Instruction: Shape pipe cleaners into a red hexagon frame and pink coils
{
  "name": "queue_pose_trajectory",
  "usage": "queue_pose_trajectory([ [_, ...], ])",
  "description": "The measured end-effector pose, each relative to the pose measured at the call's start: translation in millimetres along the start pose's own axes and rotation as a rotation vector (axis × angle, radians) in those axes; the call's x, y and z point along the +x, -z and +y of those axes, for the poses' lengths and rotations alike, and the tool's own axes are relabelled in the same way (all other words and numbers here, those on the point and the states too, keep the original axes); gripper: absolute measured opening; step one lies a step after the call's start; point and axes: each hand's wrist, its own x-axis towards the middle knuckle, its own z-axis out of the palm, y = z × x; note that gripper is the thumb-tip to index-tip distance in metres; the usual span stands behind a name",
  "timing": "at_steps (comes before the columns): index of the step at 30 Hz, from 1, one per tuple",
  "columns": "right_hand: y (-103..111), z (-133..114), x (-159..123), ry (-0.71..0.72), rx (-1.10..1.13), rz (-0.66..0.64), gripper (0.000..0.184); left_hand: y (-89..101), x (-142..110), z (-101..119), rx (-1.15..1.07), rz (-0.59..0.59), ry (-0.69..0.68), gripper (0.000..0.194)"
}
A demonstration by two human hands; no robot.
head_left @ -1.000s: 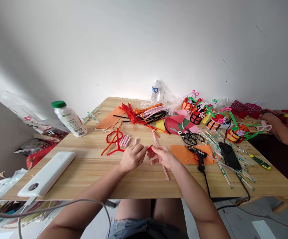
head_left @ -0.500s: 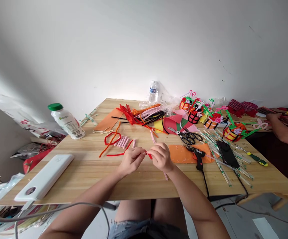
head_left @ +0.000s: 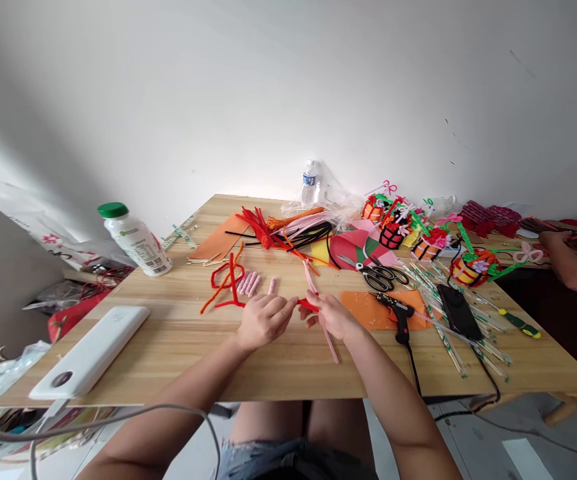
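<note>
Between my two hands runs a red pipe cleaner [head_left: 307, 305], low over the middle of the wooden table. My left hand [head_left: 264, 322] is closed around it, and red stems show beyond this hand toward the left. My right hand [head_left: 329, 315] pinches the other end with thumb and forefinger, its remaining fingers loosely curled. Under and beside the right hand lies a long pale pink pipe cleaner [head_left: 330, 343]. Left of my hands are several short pink coils [head_left: 249, 283], a bent red loop [head_left: 218, 275] and an orange pipe cleaner [head_left: 210, 304].
Behind my hands lie a bundle of red pipe cleaners [head_left: 256, 230] and scissors [head_left: 376, 275]. To the right are a glue gun [head_left: 399, 313], a phone [head_left: 458, 312], a screwdriver [head_left: 521, 325] and small flower baskets [head_left: 472, 268]. A white bottle [head_left: 136, 241] and power bank [head_left: 91, 350] stand left. Another person's arm [head_left: 571, 263] reaches in.
My right hand has shifted slightly right and turned, so more of the red pipe cleaner shows between the hands. A red stem now stands up left of my left hand.
</note>
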Motion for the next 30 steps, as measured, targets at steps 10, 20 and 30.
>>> queue_pose_trajectory([
  [10,7,-7,-11,0.321,-0.482,0.029,0.03,6.1,7,8,-0.004,-0.082,0.01,0.013],
  [20,1,1,-3,0.904,-0.974,0.385,0.015,0.5,8,4,-0.033,-0.048,0.151,0.011],
  [30,-5,-2,-3,0.011,0.051,0.038,0.047,-1.7,1,0,0.05,-0.067,-0.019,0.021],
])
